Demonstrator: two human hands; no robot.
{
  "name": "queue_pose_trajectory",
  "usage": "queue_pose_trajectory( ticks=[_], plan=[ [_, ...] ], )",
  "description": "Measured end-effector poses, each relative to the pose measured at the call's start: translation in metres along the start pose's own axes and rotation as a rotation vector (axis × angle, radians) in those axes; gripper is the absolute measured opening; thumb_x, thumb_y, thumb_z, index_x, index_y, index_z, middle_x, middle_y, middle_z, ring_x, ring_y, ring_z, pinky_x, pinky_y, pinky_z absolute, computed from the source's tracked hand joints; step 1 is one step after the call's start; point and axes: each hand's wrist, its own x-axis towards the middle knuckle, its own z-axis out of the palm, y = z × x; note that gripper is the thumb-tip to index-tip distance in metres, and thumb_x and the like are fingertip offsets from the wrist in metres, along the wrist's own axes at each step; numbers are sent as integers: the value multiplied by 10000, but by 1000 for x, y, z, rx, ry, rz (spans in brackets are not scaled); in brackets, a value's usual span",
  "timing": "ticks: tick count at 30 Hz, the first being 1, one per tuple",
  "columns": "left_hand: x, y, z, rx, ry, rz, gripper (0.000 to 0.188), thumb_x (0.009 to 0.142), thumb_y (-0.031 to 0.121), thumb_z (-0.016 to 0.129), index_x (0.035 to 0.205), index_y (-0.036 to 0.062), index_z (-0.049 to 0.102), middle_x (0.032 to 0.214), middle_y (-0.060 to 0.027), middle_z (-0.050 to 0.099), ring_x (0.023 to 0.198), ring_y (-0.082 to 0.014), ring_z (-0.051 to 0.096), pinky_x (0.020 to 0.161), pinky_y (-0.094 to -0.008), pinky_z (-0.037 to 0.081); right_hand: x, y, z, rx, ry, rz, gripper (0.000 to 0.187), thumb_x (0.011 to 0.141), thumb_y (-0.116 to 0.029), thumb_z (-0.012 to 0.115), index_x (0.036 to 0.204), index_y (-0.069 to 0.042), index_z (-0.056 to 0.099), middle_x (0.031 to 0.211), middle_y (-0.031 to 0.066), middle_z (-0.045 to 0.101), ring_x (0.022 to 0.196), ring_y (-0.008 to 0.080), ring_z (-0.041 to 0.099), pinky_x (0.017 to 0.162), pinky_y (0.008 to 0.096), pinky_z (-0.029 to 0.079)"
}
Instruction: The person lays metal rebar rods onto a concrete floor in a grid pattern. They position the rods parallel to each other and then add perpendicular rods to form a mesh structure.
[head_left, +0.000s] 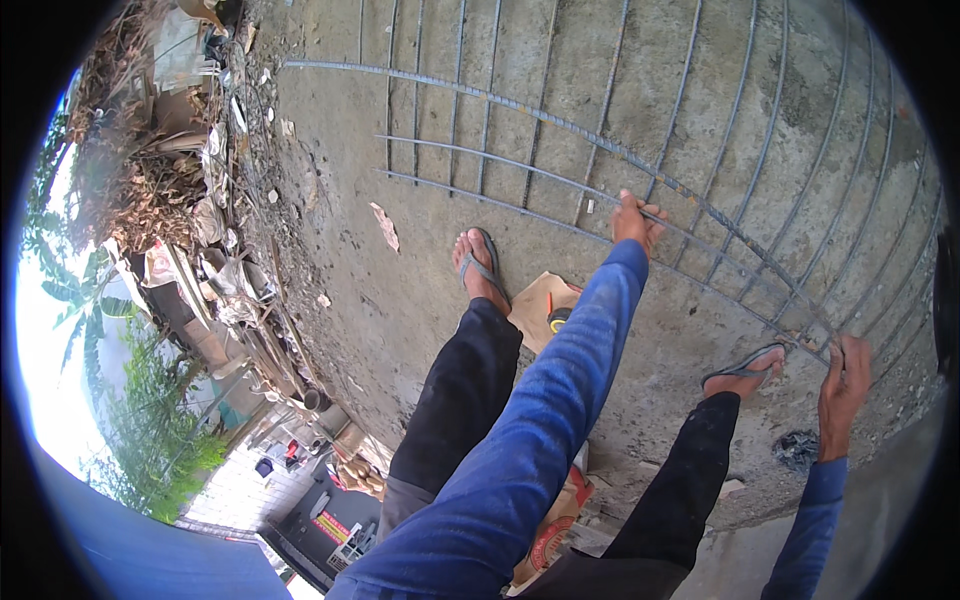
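Observation:
A grid of steel reinforcing bars lies over the concrete ground, with several cross bars running away from me. A thicker ribbed bar slants across them. Closer to me are two thinner rods, the inner rod and the outer rod. My left hand has its fingers closed round the inner rod near mid-length. At the right, my right hand is closed at the converging rod ends; its fingers partly hide what they grip, which looks like the inner rod's end.
My sandalled feet stand at the grid's near side. Between them lie brown paper and a yellow-and-black tape measure. A tangle of dark wire sits by my right forearm. Debris and dry leaves line the left edge.

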Motion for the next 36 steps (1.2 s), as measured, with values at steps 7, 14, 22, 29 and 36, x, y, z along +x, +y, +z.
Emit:
queue_pose_trajectory(
  ticks=[7, 14, 22, 29, 36],
  plan=[
    [2, -3, 1, 16, -18, 0, 517, 1072, 539, 383, 1157, 42, 496, 1151, -187, 626, 1042, -350, 692, 853, -484, 542, 0, 10, 9, -37, -41, 81, 197, 1004, -38, 587, 1177, 47, 628, 1118, 200, 613, 1031, 367, 608, 893, 401, 488],
    [4, 1, 2, -4, -57, -70, 611, 1067, 549, 394, 1348, 10, 456, 1303, -241, 594, 1149, -377, 646, 953, -502, 512, 14, 54, 26, -138, 8, 3, 250, 961, 29, 572, 1204, 40, 626, 1184, 230, 628, 1109, 424, 605, 941, 433, 481],
    [-71, 21, -34, 224, -184, -199, 780, 997, 517, 604, 1534, 7, 358, 1508, -189, 477, 1364, -356, 488, 1130, -477, 401, 64, 62, 49, -89, -165, 162, 266, 996, -113, 599, 1221, 16, 659, 1305, 241, 620, 1238, 427, 565, 1060, 448, 435],
    [-293, 86, -100, 450, -529, -360, 719, 1042, 532, 515, 1570, 69, 359, 1518, -158, 490, 1385, -319, 481, 1146, -469, 393, 107, 37, 81, 0, -221, 67, 294, 1028, -193, 581, 1215, 21, 657, 1322, 234, 617, 1270, 411, 548, 1087, 449, 406],
    [-282, 50, -206, 602, -300, -464, 717, 1035, 517, 539, 1563, 61, 371, 1506, -166, 493, 1367, -308, 502, 1107, -435, 441, 153, 10, 122, 0, -304, 103, 338, 1027, -247, 584, 1218, 20, 664, 1338, 228, 620, 1286, 405, 542, 1111, 433, 397]
  ],
)
